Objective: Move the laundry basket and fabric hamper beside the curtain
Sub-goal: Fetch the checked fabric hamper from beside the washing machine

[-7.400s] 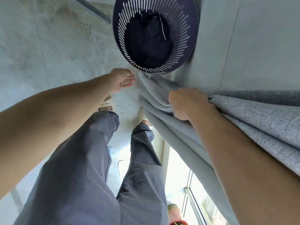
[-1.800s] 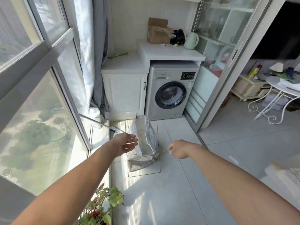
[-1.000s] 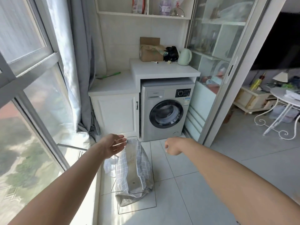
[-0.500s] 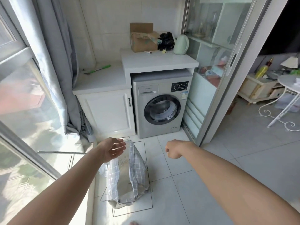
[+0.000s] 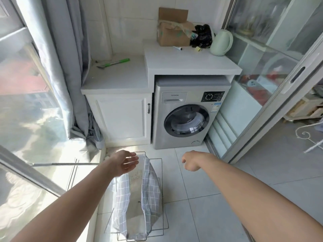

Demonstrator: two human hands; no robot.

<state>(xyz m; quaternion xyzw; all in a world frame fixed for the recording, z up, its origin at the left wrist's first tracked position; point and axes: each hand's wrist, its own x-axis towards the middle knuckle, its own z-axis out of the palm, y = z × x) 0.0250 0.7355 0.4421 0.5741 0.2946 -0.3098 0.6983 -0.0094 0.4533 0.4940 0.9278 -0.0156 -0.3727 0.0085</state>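
The fabric hamper point(image 5: 150, 193), a grey checked cloth bag hung in a thin wire frame, stands on the tiled floor just below me, next to the window. My left hand point(image 5: 123, 163) hovers over its far top rim, fingers apart, holding nothing. Off to the right of the hamper, my right hand point(image 5: 190, 160) hangs in the air with its fingers curled and nothing in it. A grey curtain point(image 5: 70, 70) hangs at the left and bunches on the floor beside the cabinet. The laundry basket is out of view.
A white cabinet point(image 5: 120, 117) and a silver washing machine point(image 5: 187, 117) fill the wall ahead. Their counter holds a cardboard box point(image 5: 173, 32) and a green kettle point(image 5: 221, 42). A sliding glass door point(image 5: 272, 95) is at right, a large window point(image 5: 26, 119) at left.
I have come closer to the hamper and the view has tilted down. Both hands stay stretched out over it. Several seconds ago I was at the dark basket, my right hand on a curtain.
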